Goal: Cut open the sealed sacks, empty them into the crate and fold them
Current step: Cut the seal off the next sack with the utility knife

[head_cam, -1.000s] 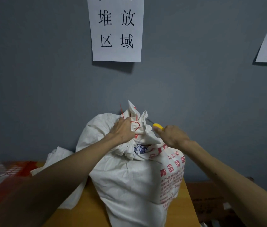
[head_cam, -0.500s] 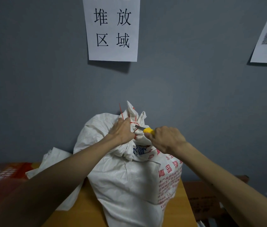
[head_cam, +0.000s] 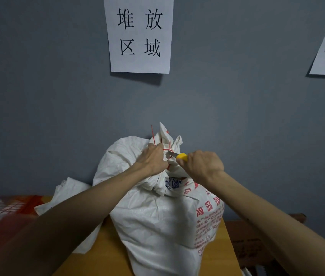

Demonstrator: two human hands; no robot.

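Cutting looked barely begun: your left hand [head_cam: 153, 158] clutched the sack [head_cam: 157, 216] neck, your right hand [head_cam: 203, 166] clamped the knife [head_cam: 178, 155] at its red tie [head_cam: 167, 149]; emptying and folding were not yet done.

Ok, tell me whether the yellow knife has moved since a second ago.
Yes. The yellow knife moved left, closing on the red tie round the sack.

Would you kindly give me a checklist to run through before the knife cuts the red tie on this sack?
1. Left hand grip on the sack neck: ok.
2. Right hand holds the knife, blade out: ok.
3. Blade at the red tie: ok.
4. Left fingers clear of the blade: not ok, it points toward them, close.
5. Sack upright on the table: ok.
6. Crate ready: cannot tell, none in view.
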